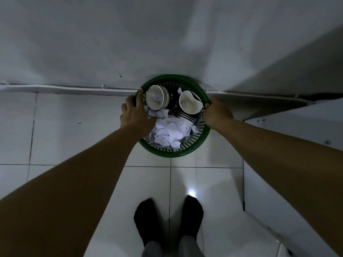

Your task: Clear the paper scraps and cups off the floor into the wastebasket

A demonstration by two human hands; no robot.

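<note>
Green wastebasket between both hands

Both forearms are bare to the frame's edge with no sleeve showing, the left hand and right hand wear no gloves, rings or watch, and the feet are in black socks below light grey trouser legs.

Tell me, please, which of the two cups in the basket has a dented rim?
The right cup, beside the right hand, has a dented, caved-in rim. The left cup, by the left hand, keeps a round rim.
</note>
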